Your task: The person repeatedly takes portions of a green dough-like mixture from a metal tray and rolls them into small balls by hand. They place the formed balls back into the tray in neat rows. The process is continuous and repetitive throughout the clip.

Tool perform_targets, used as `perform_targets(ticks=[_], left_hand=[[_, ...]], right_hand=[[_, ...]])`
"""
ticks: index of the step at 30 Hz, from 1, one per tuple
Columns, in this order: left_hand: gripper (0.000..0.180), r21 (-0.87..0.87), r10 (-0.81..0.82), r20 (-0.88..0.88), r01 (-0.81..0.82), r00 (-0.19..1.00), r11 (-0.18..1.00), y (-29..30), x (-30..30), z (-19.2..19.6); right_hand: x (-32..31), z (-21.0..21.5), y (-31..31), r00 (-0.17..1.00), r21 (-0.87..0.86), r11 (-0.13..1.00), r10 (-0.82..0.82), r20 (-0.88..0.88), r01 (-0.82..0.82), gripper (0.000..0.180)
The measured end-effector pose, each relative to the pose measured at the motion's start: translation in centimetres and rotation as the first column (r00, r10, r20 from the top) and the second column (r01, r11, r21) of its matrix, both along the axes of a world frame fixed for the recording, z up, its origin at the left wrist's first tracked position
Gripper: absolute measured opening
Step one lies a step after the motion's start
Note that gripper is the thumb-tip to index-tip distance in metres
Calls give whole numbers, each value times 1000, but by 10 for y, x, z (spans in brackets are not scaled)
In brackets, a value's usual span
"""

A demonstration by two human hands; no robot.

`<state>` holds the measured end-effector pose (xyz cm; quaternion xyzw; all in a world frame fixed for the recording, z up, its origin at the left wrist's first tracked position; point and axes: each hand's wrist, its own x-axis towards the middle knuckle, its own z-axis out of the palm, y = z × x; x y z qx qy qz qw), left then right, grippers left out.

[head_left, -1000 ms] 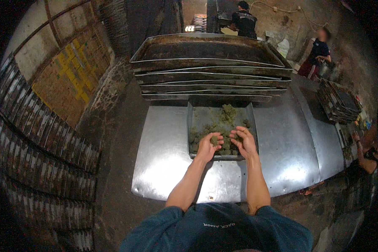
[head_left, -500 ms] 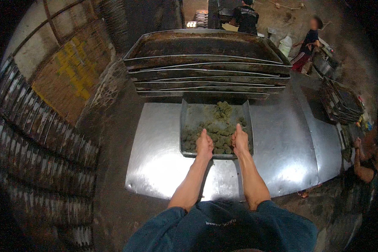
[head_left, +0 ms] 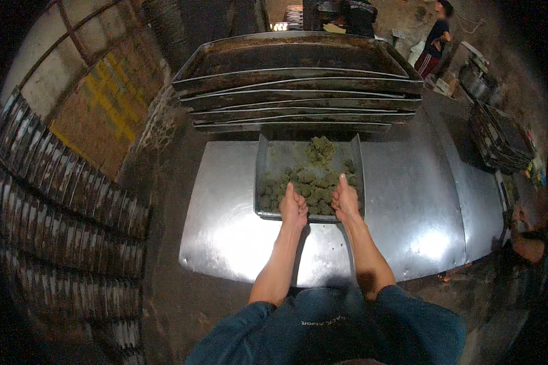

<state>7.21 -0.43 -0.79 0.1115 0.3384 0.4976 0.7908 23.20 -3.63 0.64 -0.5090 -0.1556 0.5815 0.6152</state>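
A shallow metal tray (head_left: 259, 182) holds several rounded dark green lumps (head_left: 313, 191), packed mostly in its near half. A looser, lighter green crumbly mound (head_left: 321, 150) lies toward its far side. Over the near left part of the tray is my left hand (head_left: 293, 205), its fingers curled in and its thumb up. My right hand (head_left: 346, 198) is closed in the same way over the near right part, beside the lumps. Whatever either hand holds, if anything, is hidden by the fingers.
The tray rests on a shiny metal tabletop (head_left: 408, 201). Behind it rises a stack of large dark baking pans (head_left: 298, 85). Racks of trays (head_left: 61, 194) line the left. Another pan stack (head_left: 502, 137) stands at right. One person (head_left: 435, 39) stands at the far right; another's arm (head_left: 526, 246) shows nearer.
The view has shifted slightly, so the tray sits a little higher in the picture. Both hands stay closed over the tray. The person at the far right has straightened up.
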Motion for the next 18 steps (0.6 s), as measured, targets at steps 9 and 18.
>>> perform_targets(ticks=[9, 18], left_hand=[[28, 187, -31, -28, 36, 999, 982, -1, -13, 7], [41, 93, -70, -509, 135, 858, 987, 30, -60, -6]], right_hand=[[-19, 34, 2, 999, 149, 989, -11, -37, 17, 28], [-57, -13, 40, 727, 75, 986, 60, 684, -152, 29]])
